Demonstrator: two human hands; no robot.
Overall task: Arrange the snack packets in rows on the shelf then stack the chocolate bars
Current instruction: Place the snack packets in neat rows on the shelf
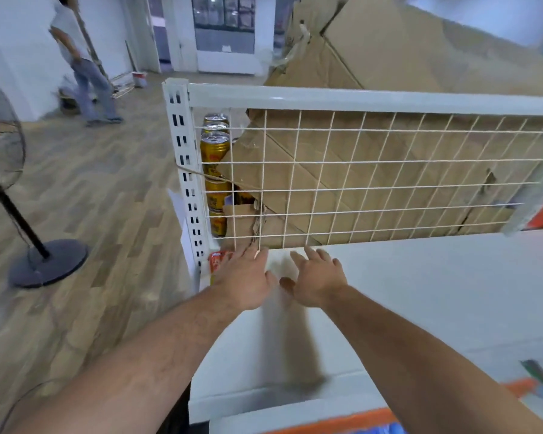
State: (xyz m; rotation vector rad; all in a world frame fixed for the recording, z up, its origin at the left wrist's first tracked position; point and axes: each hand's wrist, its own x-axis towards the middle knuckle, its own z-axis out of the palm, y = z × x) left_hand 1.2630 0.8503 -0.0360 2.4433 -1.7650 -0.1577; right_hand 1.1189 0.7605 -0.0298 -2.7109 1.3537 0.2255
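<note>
White shelf [420,292]: flat board, wire mesh back [358,183], perforated upright [185,170] at the left end. One orange-red snack packet [217,261] lies in the back-left corner, near the mesh, partly hidden.

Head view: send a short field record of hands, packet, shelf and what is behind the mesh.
left hand: open, fingers straight, at the orange packet
right hand: open, holds nothing
packet place: back left corner of white shelf
wire mesh: upright at shelf back
behind mesh: gold cans, cardboard
</note>
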